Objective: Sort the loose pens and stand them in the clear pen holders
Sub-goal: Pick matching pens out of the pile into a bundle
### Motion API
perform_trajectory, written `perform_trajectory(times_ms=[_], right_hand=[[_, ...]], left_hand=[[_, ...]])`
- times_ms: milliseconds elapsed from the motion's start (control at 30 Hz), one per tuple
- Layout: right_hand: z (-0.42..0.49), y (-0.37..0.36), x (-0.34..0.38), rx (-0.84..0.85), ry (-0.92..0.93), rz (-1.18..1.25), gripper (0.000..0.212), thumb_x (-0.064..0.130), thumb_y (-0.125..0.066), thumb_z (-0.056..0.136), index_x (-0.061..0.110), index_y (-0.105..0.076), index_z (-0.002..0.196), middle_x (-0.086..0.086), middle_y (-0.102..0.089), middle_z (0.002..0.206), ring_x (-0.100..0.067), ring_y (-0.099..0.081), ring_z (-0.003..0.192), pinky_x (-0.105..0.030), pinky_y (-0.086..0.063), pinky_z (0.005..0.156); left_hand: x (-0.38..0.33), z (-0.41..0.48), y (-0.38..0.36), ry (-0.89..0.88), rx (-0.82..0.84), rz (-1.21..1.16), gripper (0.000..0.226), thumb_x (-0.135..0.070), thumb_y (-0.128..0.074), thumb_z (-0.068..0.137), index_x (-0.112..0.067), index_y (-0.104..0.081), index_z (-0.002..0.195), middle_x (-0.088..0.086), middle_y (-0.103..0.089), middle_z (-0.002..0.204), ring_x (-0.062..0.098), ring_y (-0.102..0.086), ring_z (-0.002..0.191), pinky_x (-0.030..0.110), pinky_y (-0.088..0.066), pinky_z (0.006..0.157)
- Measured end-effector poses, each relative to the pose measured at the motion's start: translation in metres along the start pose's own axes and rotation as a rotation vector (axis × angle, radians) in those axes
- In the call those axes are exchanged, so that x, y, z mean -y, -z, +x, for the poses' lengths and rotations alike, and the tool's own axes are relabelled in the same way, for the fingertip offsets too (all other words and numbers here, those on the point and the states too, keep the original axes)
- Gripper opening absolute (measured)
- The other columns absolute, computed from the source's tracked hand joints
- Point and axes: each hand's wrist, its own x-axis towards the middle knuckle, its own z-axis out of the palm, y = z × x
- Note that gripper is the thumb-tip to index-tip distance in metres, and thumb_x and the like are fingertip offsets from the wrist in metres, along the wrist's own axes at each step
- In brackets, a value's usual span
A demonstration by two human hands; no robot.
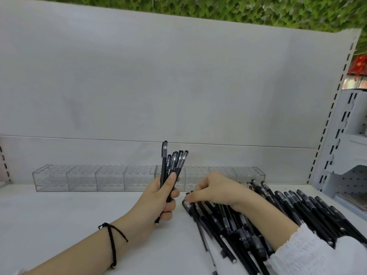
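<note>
Several black pens stand upright in a bundle, caps up, gripped by the left hand, whose fingers curl round the barrels with the thumb pressed along the front; one pen rises above the rest; the bundle sits near the middle of the scene, in front of the row of clear pen holders; just to its right, the right hand arches over the left end of a big pile of pens, fingers curled downward onto the caps and the thumb against the end of one pen, though whether that pen is actually pinched cannot be told; the pile lies flat, spreading from the middle toward the near right corner, most pens slanting the same way; the holders run side by side along the far edge of the white shelf, against the pale back panel; a dark cord bracelet circles the left wrist; a white ribbed sleeve covers the right forearm; at the far right stands a slotted metal post; green leaves show above the panel.
</note>
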Motion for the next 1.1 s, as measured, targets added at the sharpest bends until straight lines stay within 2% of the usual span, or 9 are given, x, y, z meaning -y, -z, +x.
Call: perform_trajectory(times_ms=[100,200,300,400,567,733,867,967,1100], right_hand=[[0.005,-0.009,-0.002,-0.009,0.039,-0.081,0.037,0.039,-0.078,0.075,0.019,-0.055,0.054,0.008,-0.032,0.046,-0.009,-0.030,0.043,-0.023,-0.025,0.047],[0.007,-0.010,-0.006,-0.016,0.086,-0.177,0.045,0.042,-0.076,0.077,0.020,-0.050,0.048,0.007,-0.036,0.046,-0.010,-0.032,0.042,-0.024,-0.028,0.049],[0.006,-0.003,-0.009,-0.053,0.096,-0.227,0.035,0.042,-0.075,0.078,0.016,-0.059,0.060,0.006,-0.043,0.052,-0.010,-0.038,0.047,-0.023,-0.030,0.048],[0.007,0.000,-0.013,-0.078,0.077,-0.339,0.029,0.038,-0.077,0.078,0.010,-0.070,0.077,0.002,-0.056,0.062,-0.011,-0.049,0.057,-0.024,-0.040,0.055],[0.007,0.000,-0.012,-0.098,0.021,-0.460,0.036,0.047,-0.075,0.076,0.012,-0.070,0.075,0.002,-0.059,0.064,-0.012,-0.052,0.058,-0.026,-0.043,0.058],[0.002,-0.004,-0.007,-0.097,-0.003,-0.583,0.043,0.063,-0.070,0.069,0.021,-0.069,0.075,0.009,-0.062,0.065,-0.012,-0.061,0.068,-0.025,-0.045,0.061],[0.002,-0.006,-0.003,-0.083,-0.020,-0.641,0.052,0.064,-0.067,0.069,0.017,-0.073,0.089,0.004,-0.072,0.081,-0.016,-0.068,0.084,-0.027,-0.046,0.066],[0.000,-0.005,-0.001,-0.053,-0.035,-0.657,0.053,0.063,-0.068,0.068,0.016,-0.073,0.092,0.003,-0.072,0.084,-0.017,-0.067,0.087,-0.028,-0.048,0.071],[0.000,-0.008,0.004,-0.009,-0.038,-0.634,0.041,0.050,-0.068,0.071,0.014,-0.073,0.091,0.001,-0.073,0.087,-0.019,-0.067,0.088,-0.030,-0.050,0.077]], left_hand=[[0.000,-0.001,0.001,-0.017,0.033,0.039,0.040,-0.049,-0.057,0.082,-0.014,-0.047,0.098,-0.006,-0.036,0.062,0.010,-0.020,0.049,0.019,-0.018,0.040],[0.001,-0.002,0.002,-0.017,0.066,0.068,0.039,-0.049,-0.062,0.077,-0.018,-0.043,0.089,-0.004,-0.031,0.066,0.011,-0.018,0.052,0.020,-0.016,0.042],[0.003,-0.001,0.003,-0.004,0.055,0.051,0.035,-0.048,-0.062,0.078,-0.019,-0.043,0.086,-0.004,-0.032,0.065,0.011,-0.018,0.052,0.021,-0.016,0.042],[0.004,0.000,0.002,-0.003,0.033,0.039,0.029,-0.042,-0.059,0.086,-0.018,-0.044,0.089,-0.005,-0.035,0.064,0.009,-0.020,0.049,0.020,-0.017,0.041],[0.006,0.001,0.002,-0.006,0.022,0.047,0.029,-0.040,-0.058,0.090,-0.015,-0.042,0.092,-0.005,-0.037,0.063,0.009,-0.023,0.047,0.019,-0.020,0.039],[0.006,0.003,0.003,-0.017,0.009,0.047,0.027,-0.038,-0.057,0.093,-0.014,-0.044,0.090,-0.004,-0.044,0.063,0.009,-0.029,0.045,0.020,-0.022,0.039],[0.011,0.004,0.004,0.007,-0.024,0.081,0.034,-0.044,-0.060,0.090,-0.012,-0.050,0.085,0.009,-0.049,0.071,0.014,-0.036,0.046,0.023,-0.029,0.040],[0.013,0.004,0.003,0.014,-0.022,0.059,0.032,-0.040,-0.058,0.093,-0.011,-0.046,0.087,0.001,-0.050,0.065,0.014,-0.040,0.046,0.024,-0.034,0.041],[0.012,0.004,0.001,0.006,-0.011,0.025,0.028,-0.035,-0.057,0.094,-0.011,-0.043,0.090,-0.004,-0.048,0.063,0.011,-0.040,0.046,0.023,-0.035,0.040]])
